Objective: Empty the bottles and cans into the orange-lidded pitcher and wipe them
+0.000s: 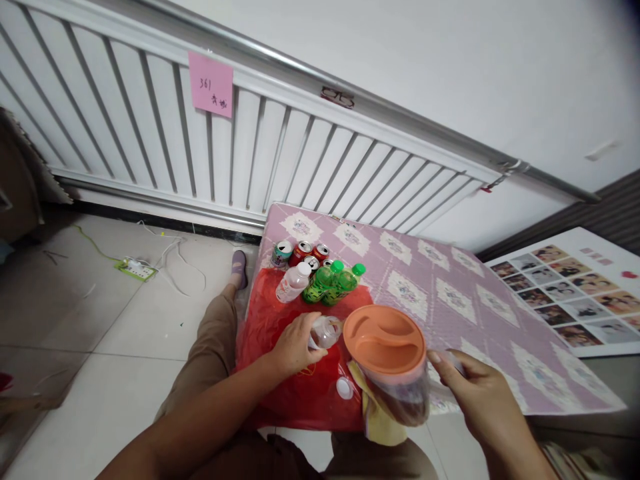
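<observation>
My left hand (295, 348) is wrapped round a clear plastic bottle (327, 331), which is uncapped and tilted with its mouth toward the pitcher. In my right hand (480, 387) is the handle of a clear pitcher (400, 397) with an orange lid (385, 340) and dark contents low inside. The lid's edge is close to the bottle mouth; whether they touch I cannot tell. A white bottle cap (345, 388) lies on the red plastic sheet (260, 380). Beside the pitcher, a yellow cloth (380, 420) hangs over the front edge.
Behind my left hand stand a white-capped bottle (293, 283), two green bottles (333, 285) and several drink cans (301, 252). They are on a bed-like surface with a purple patterned cover (407, 293). A radiator (300, 147) runs behind; a power strip (135, 269) lies on the floor at left.
</observation>
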A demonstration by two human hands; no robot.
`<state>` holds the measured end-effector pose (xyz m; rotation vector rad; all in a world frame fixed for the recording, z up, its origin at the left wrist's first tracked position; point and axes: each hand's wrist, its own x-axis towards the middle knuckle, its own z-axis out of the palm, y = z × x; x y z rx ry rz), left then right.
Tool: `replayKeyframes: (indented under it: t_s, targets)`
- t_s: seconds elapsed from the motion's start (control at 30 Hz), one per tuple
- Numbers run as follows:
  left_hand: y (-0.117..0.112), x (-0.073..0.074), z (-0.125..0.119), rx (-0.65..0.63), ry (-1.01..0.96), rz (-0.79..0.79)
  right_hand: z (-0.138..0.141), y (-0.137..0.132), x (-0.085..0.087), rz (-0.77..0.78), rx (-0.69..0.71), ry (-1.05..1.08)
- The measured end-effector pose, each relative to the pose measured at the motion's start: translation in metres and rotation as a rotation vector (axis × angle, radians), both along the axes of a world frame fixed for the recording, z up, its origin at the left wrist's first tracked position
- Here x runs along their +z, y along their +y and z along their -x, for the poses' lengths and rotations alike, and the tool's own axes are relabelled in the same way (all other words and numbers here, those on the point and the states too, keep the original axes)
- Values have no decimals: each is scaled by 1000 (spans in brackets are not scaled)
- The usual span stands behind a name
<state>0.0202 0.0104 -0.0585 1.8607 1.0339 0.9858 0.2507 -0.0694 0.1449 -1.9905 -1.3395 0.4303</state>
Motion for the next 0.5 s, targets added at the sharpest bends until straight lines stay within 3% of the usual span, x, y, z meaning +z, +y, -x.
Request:
replayKeyframes:
  t_s: [0.5]
  targets:
    - [-1,1,1,-4,0,4,4,1,2,-16,-6,21]
